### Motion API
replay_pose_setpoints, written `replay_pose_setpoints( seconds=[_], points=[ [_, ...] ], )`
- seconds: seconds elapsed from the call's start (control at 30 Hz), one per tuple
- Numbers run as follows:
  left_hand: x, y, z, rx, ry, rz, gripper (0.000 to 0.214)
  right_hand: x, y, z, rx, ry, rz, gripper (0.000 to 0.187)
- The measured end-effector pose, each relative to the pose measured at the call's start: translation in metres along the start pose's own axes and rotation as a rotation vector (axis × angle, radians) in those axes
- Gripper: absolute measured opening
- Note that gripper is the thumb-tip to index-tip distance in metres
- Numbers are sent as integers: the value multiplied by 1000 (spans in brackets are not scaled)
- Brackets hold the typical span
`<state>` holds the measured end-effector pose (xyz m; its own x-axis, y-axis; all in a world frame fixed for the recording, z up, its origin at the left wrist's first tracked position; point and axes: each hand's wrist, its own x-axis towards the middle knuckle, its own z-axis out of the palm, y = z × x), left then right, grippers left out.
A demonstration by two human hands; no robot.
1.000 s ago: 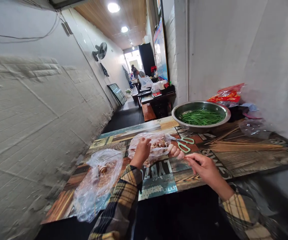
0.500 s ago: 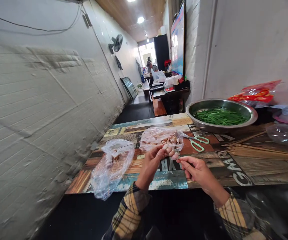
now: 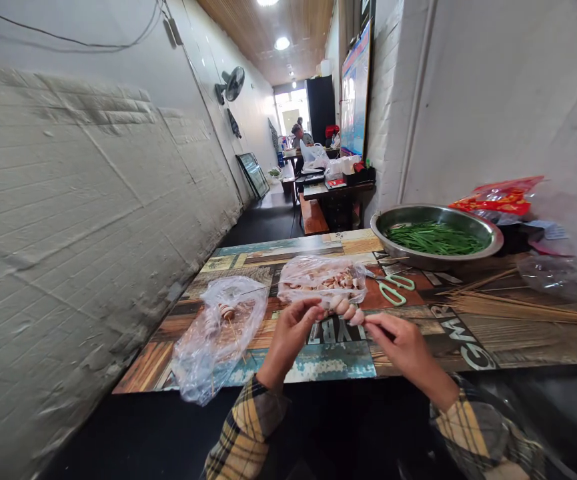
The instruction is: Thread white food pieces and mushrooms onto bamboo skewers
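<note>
Between my two hands is a skewer of pale pinkish food pieces [image 3: 345, 310], held roughly level above the table. My left hand [image 3: 285, 340] is closed at its left end, thumb and fingers pinching there. My right hand [image 3: 405, 350] pinches the thin stick just past the last piece on the right. What the pieces are I cannot tell for certain. Just beyond my hands lies a clear plastic bag of similar loose pieces [image 3: 323, 277]. Left of it, another clear bag [image 3: 218, 347] has filled skewers on it.
Green-handled scissors [image 3: 393, 292] lie right of the loose pieces. A steel basin [image 3: 493, 243] of long green vegetables stands behind a bundle of bare sticks [image 3: 528, 305]. Red packaging [image 3: 498, 195] is beside the basin. A wall [image 3: 93, 213] runs along the left; a person sits far back.
My left hand has shifted slightly left off the pieces, so more of them show between my hands. My right hand still grips the stick. The view has moved a little.
</note>
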<state>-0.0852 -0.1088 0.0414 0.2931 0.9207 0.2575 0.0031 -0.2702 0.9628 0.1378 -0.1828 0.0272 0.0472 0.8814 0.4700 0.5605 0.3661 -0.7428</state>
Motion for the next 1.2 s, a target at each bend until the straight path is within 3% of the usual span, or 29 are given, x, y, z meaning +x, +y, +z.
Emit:
replay_pose_setpoints(
  seconds=[0.1, 0.2, 0.3, 0.4, 0.5, 0.6, 0.7, 0.8, 0.87, 1.0, 1.1, 1.2],
  points=[
    [25, -8, -6, 360, 122, 195, 28, 10, 15, -21, 144, 172, 217, 29],
    [46, -13, 3, 671, 98, 362, 28, 25, 22, -28, 363, 242, 345, 40],
    [44, -18, 24, 753, -89, 397, 23, 38, 24, -20, 492, 210, 391, 43],
    [22, -28, 40, 921, -349, 392, 15, 49, 30, -7, 552, 105, 378, 40],
    [0, -39, 43, 977, -461, 322, 16, 61, 42, 4, 549, -8, 301, 34],
    [-6, -39, 34, 790, -358, 250, 17, 77, 54, 14, 479, -121, 271, 33],
    [9, -28, 19, 634, -53, 235, 20, 91, 63, 22, 455, -166, 275, 32],
    [41, -21, 7, 643, 206, 231, 20, 98, 70, 26, 454, -173, 249, 29],
    [64, -24, 5, 728, 193, 207, 18, 98, 73, 26, 401, -180, 199, 25],
    [96, -39, 9, 1021, -18, 176, 14, 96, 72, 22, 292, -177, 123, 19],
    [103, -45, 10, 1131, -133, 188, 15, 97, 69, 20, 257, -167, 105, 19],
    [104, -49, 6, 1098, -188, 241, 16, 98, 66, 21, 248, -187, 111, 21]
  ],
)
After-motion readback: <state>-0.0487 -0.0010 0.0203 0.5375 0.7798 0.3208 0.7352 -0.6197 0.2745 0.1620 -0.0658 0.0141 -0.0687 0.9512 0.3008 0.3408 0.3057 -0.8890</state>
